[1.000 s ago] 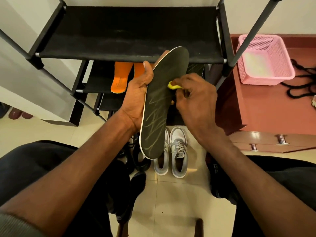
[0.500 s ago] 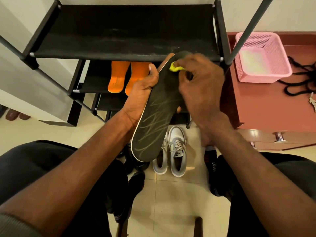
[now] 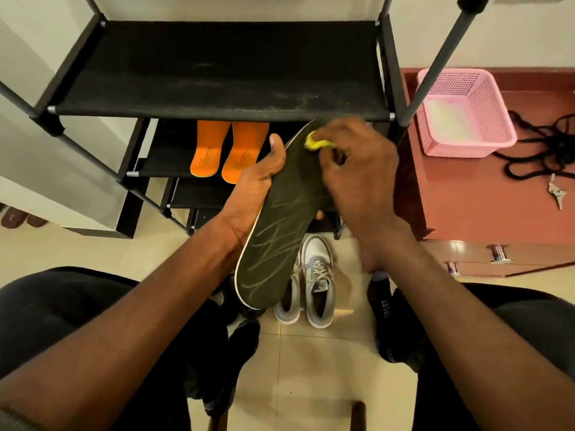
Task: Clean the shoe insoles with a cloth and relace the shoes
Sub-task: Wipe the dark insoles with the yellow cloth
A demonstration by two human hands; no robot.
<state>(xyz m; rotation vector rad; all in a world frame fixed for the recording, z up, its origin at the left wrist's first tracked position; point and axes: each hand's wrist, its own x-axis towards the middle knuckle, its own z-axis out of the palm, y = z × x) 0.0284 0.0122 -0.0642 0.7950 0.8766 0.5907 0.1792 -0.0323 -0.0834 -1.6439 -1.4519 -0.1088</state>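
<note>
Right hand [image 3: 357,178] presses cloth [image 3: 315,144] near insole [image 3: 280,231] top edge.

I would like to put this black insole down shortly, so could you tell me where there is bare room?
The top shelf of the shoe rack is bare. The red cabinet top is free between the pink basket and black laces. The shelf below is crowded by orange insoles.

One dark insole [image 3: 273,244]; two orange insoles [image 3: 228,150]; one yellow cloth [image 3: 315,144]; two grey-white sneakers [image 3: 308,287]; one pink basket [image 3: 460,113]; one shoe rack [image 3: 217,66]; two hands, left [image 3: 258,188] and right [image 3: 357,169].
</note>
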